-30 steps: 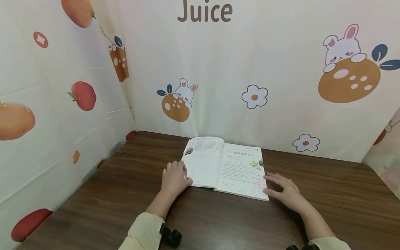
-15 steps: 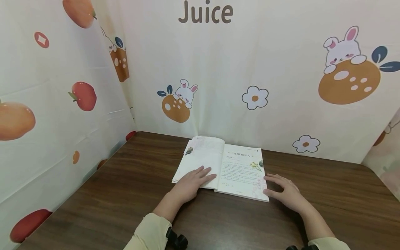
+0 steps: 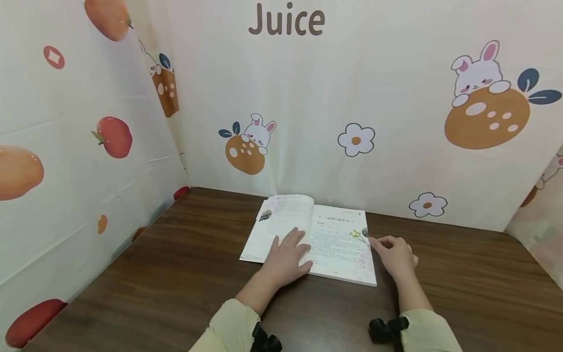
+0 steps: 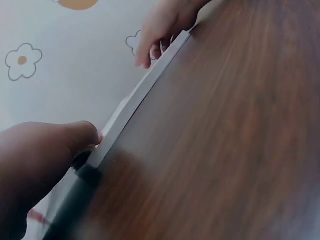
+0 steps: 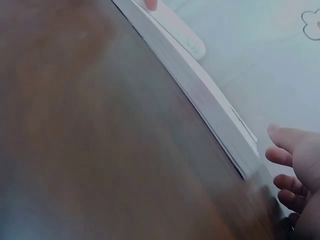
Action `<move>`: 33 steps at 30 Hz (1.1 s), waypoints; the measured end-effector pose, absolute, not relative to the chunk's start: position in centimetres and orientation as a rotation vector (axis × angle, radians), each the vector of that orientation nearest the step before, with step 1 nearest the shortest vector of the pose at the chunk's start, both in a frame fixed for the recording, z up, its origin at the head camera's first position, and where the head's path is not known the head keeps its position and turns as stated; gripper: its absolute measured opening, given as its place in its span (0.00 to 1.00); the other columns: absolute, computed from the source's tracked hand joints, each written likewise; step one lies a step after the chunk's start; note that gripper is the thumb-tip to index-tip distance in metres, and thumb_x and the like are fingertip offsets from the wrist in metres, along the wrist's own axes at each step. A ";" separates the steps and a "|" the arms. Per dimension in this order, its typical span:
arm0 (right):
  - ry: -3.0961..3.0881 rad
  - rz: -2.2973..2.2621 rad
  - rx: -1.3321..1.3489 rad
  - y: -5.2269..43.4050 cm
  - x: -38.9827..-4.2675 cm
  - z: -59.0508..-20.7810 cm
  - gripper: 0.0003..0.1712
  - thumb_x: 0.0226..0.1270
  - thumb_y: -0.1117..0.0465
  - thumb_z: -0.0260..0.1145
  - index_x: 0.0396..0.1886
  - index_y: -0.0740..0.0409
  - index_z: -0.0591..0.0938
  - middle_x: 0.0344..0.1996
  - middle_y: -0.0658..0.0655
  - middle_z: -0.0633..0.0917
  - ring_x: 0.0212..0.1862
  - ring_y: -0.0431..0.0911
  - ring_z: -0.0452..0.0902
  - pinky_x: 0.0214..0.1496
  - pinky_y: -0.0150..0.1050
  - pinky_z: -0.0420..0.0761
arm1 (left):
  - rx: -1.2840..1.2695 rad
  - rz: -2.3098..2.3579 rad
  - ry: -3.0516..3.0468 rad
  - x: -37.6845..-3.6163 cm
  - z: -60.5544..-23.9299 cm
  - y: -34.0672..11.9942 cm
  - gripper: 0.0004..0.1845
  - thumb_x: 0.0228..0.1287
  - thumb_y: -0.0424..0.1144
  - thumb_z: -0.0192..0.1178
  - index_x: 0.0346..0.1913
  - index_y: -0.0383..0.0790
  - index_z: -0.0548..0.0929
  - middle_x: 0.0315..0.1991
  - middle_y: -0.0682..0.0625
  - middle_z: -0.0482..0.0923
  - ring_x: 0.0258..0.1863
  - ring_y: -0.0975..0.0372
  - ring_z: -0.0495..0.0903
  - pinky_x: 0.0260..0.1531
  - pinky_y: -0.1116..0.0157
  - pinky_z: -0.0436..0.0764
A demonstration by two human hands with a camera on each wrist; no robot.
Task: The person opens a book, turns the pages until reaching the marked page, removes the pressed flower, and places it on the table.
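An open book (image 3: 338, 244) lies flat on the brown table (image 3: 176, 274), printed pages up. My left hand (image 3: 288, 256) lies on its left page close to the spine, fingers straight and spread. My right hand (image 3: 393, 254) sits on the table at the book's right edge, fingers loosely curled, its fingertips by the page edge. The left wrist view shows the book's near edge (image 4: 145, 95) side-on, with my left hand (image 4: 40, 165) at one end and my right hand (image 4: 162, 25) at the other. In the right wrist view my right hand (image 5: 300, 170) hovers beside the page stack (image 5: 200, 85), holding nothing.
Cream cloth printed with rabbits, fruit and the word "Juice" (image 3: 286, 19) hangs close behind and to the left of the table. Bare tabletop stretches on either side of the book and in front of it. Black wrist camera mounts (image 3: 387, 328) show at both sleeves.
My left hand came off the table at the book's left edge and slid onto the left page toward the spine. My right hand moved further up the right edge and curled its fingers.
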State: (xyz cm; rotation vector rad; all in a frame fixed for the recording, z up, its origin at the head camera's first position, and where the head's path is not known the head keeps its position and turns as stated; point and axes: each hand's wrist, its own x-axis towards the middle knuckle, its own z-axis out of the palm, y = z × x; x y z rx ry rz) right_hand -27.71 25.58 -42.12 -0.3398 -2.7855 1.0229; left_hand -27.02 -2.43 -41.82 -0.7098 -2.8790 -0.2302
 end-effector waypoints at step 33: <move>-2.718 0.937 -0.420 24.2 -28.3 -42.4 0.20 0.67 0.52 0.57 0.42 0.66 0.82 0.45 0.69 0.79 0.49 0.62 0.64 0.51 0.61 0.49 | -0.752 -0.339 -2.914 -27.0 -42.5 -2.2 0.22 0.67 0.51 0.45 0.61 0.52 0.73 0.68 0.50 0.58 0.69 0.55 0.53 0.62 0.46 0.53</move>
